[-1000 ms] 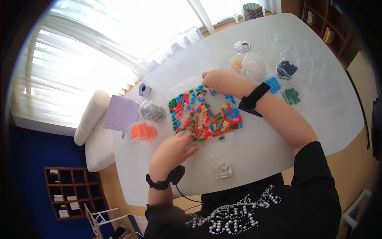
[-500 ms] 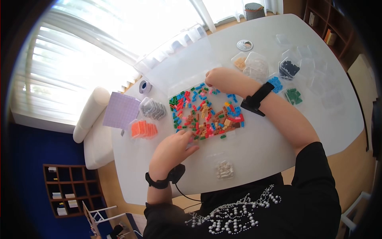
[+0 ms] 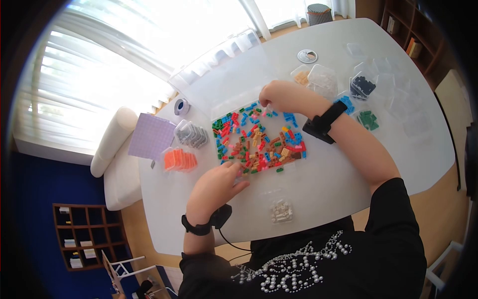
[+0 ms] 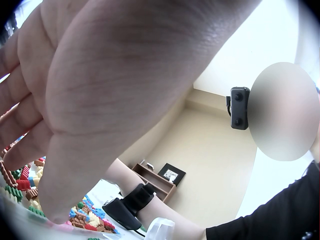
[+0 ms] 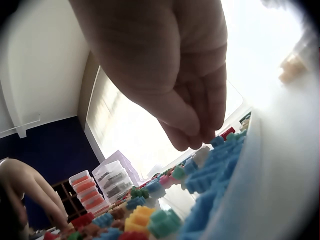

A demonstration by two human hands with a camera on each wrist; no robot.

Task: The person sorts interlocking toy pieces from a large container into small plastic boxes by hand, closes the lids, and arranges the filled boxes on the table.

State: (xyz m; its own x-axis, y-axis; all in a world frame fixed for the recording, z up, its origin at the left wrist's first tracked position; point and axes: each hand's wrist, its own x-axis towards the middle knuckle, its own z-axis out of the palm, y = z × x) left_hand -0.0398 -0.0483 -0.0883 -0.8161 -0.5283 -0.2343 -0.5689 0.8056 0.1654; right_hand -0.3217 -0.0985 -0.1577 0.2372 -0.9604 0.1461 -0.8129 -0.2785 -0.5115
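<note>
Toy building bricks (image 3: 257, 134) in red, blue, green, tan, brown and pink lie scattered in a clear plastic box (image 3: 275, 128) on the pale table (image 3: 331, 174), its lid (image 3: 239, 72) opened toward the window (image 3: 119, 79). The right hand (image 3: 284, 96) hangs over the box's far side, thumb and fingertips drawn together just above the bricks (I cannot tell whether a piece is pinched between them). The left hand (image 3: 214, 189) is at the near left corner, relaxed and unclenched, fingers loosely extended. Left of the box, grey pieces (image 3: 191, 135) and orange pieces (image 3: 180, 160) fill clear tubs near a lilac gridded sheet (image 3: 151, 135). White pieces (image 3: 282, 212) sit nearest the person; black pieces (image 3: 362, 87) and green pieces (image 3: 368, 120) are off to the right.
</note>
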